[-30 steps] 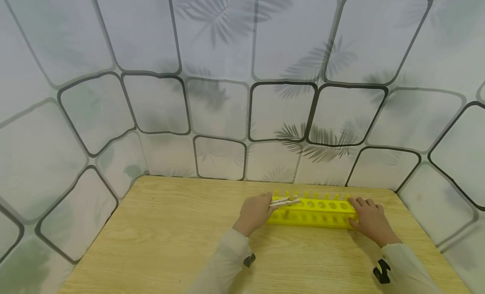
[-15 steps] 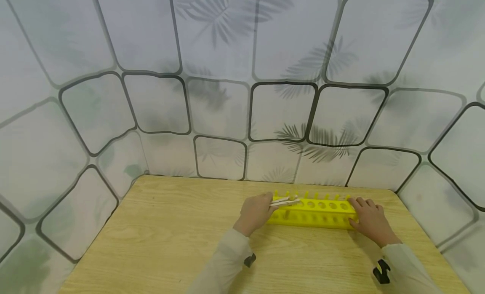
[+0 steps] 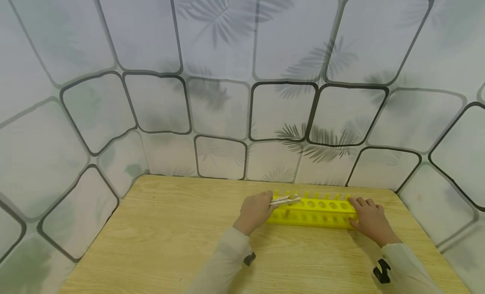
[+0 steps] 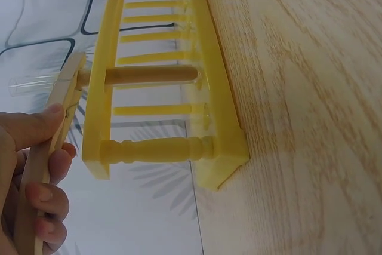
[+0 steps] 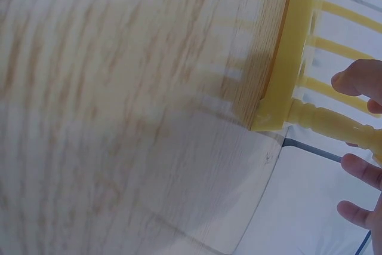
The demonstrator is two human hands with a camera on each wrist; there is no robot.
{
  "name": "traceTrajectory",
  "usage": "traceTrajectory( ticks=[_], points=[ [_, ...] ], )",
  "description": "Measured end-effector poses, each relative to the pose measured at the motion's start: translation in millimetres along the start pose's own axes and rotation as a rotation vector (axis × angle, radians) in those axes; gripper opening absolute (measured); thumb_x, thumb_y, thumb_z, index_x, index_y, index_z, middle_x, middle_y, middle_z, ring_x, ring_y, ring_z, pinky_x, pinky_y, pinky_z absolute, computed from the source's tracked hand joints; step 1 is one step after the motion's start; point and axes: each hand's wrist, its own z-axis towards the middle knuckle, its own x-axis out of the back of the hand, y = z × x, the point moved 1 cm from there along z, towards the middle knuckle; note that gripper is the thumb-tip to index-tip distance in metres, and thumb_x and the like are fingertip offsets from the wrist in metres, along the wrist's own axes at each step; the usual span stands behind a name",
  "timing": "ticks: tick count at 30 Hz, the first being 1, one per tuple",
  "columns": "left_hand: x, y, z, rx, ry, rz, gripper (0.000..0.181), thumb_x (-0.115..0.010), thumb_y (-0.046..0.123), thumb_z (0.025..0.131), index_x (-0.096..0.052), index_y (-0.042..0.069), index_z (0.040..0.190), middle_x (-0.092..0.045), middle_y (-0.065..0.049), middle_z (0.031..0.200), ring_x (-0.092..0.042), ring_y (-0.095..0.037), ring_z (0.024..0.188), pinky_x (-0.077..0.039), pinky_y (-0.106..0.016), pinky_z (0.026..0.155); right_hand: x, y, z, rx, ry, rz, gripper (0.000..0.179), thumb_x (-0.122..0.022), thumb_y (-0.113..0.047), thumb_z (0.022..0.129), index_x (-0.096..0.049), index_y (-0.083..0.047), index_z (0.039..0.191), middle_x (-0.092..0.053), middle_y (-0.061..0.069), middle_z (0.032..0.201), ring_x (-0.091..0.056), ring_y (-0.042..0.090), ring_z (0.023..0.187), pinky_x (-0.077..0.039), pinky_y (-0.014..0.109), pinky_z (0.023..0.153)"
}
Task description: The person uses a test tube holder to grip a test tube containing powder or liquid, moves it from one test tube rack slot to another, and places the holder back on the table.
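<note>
A yellow test tube rack (image 3: 314, 220) stands upright near the back of the table, with round holes along its top and a row of pegs behind. My left hand (image 3: 254, 212) grips a wooden test tube holder (image 4: 39, 177) at the rack's left end. In the left wrist view, the holder's jaws are around the upper part of a glass test tube (image 4: 152, 75) with brown contents, which stands in a rack hole, its clear top above. My right hand (image 3: 371, 220) holds the rack's right end, thumb in front and fingers over the top. In the right wrist view, fingers surround the end post (image 5: 328, 120).
The wood-patterned table (image 3: 170, 235) extends to the left and front of the rack. Close behind it rises a pale wall covering (image 3: 219, 108) with dark outlines and leaf prints. Both sleeves carry a black wrist device (image 3: 382, 271).
</note>
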Motion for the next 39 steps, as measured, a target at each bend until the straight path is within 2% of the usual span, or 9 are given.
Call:
traceTrajectory(
  ticks=[10, 25, 39],
  points=[
    [3.8, 0.1, 0.5, 0.004, -0.029, -0.015, 0.028, -0.060, 0.041, 0.090, -0.057, 0.014, 0.085, -0.050, 0.006, 0.060, -0.029, -0.004, 0.044, -0.022, -0.014, 0.038, 0.9, -0.9, -0.4, 0.009, 0.009, 0.000, 0.063, -0.081, -0.022, 0.070, -0.050, -0.003, 0.121, -0.057, 0.018, 0.102, -0.052, 0.041, 0.093, -0.041, 0.062, 0.073],
    [14.5, 2.2, 5.8, -0.013, 0.026, 0.019, 0.030, -0.059, 0.042, 0.090, -0.054, 0.014, 0.081, -0.042, 0.007, 0.056, -0.025, -0.003, 0.043, -0.018, -0.015, 0.037, 2.8, 0.1, -0.2, 0.014, 0.019, -0.009, 0.063, -0.082, -0.023, 0.068, -0.050, -0.004, 0.119, -0.057, 0.017, 0.100, -0.053, 0.040, 0.090, -0.042, 0.062, 0.071],
    [23.4, 4.0, 6.5, -0.009, 0.024, 0.031, 0.031, -0.056, 0.043, 0.092, -0.053, 0.014, 0.082, -0.045, 0.007, 0.058, -0.028, -0.004, 0.042, -0.021, -0.015, 0.037, -0.7, 0.7, -0.9, 0.012, 0.027, -0.003, 0.063, -0.082, -0.023, 0.069, -0.050, -0.004, 0.120, -0.057, 0.017, 0.101, -0.052, 0.040, 0.091, -0.042, 0.062, 0.072]
  ],
)
